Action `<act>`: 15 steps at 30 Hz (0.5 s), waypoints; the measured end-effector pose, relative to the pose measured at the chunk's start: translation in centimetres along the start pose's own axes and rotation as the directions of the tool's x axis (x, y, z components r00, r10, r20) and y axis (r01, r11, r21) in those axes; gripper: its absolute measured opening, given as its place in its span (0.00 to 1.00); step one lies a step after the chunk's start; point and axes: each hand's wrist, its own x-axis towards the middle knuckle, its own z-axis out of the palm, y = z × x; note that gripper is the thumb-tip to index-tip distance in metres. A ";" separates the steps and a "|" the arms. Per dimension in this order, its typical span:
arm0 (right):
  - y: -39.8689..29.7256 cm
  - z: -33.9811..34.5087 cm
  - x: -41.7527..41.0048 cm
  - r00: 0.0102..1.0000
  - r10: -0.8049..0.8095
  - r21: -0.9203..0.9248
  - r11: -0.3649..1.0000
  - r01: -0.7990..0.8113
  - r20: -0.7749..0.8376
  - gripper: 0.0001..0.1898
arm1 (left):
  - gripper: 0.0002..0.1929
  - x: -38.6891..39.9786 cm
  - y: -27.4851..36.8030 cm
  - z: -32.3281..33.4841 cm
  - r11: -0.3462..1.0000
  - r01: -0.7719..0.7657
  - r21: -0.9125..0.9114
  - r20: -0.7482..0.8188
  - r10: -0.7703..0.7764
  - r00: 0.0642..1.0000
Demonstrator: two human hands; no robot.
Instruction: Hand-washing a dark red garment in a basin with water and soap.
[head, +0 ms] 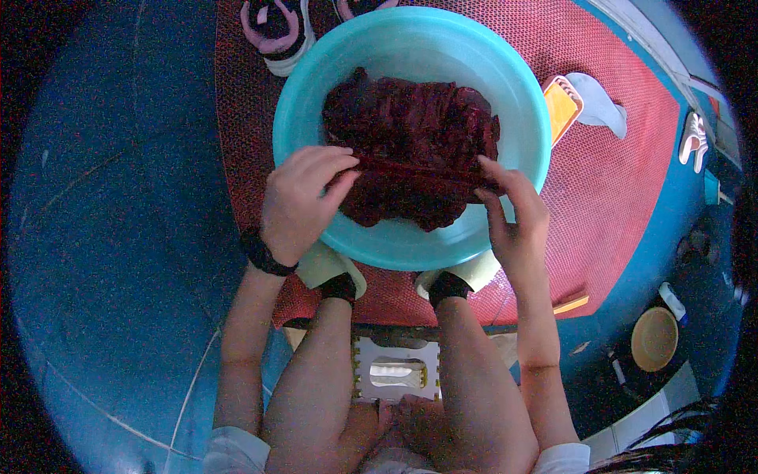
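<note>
A round turquoise plastic basin (521, 106) stands on a red mat before me, with a bunched dark red cloth (408, 124) in it. At the cloth's left side my left hand (308, 189) pinches a folded edge between thumb and fingers. My right hand (518, 207) grips the same edge at the right, thumb and fingertips on it. That edge is stretched between both hands across the cloth. Creases cover the rest of the cloth, and its lower part lies near the basin's front wall.
The red textured mat (604, 195) lies on a blue floor (118, 237). Shoes (284, 35) stand behind the basin at the left. An orange-faced brush or box (562, 109) and a grey-blue object (598, 106) lie right of it. A tan bowl (654, 339) sits at the lower right.
</note>
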 end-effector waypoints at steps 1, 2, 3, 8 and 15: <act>0.1 -0.1 0.0 1.000 0.001 -0.005 1.000 -0.001 0.000 0.17 | 0.10 0.0 0.2 0.0 0.984 0.132 -0.118 0.030 -0.129 0.991; 0.2 -0.1 -0.1 1.000 0.026 0.006 1.000 -0.026 -0.014 0.16 | 0.11 0.1 0.4 0.0 0.937 0.262 -0.229 0.075 -0.251 0.965; 0.5 -0.1 -0.2 0.998 0.052 0.022 0.998 -0.051 -0.027 0.16 | 0.11 0.2 0.6 0.0 0.937 0.262 -0.229 0.076 -0.251 0.965; 2.2 -0.2 -0.3 0.988 0.155 0.416 0.899 -0.137 -0.011 0.11 | 0.10 1.4 0.7 -0.5 0.607 0.516 -0.604 0.450 -0.274 0.850; 0.5 -0.4 0.1 0.859 0.442 0.629 0.597 -0.498 0.260 0.07 | 0.14 1.8 -1.0 1.8 0.401 -0.039 -0.915 0.051 0.211 0.976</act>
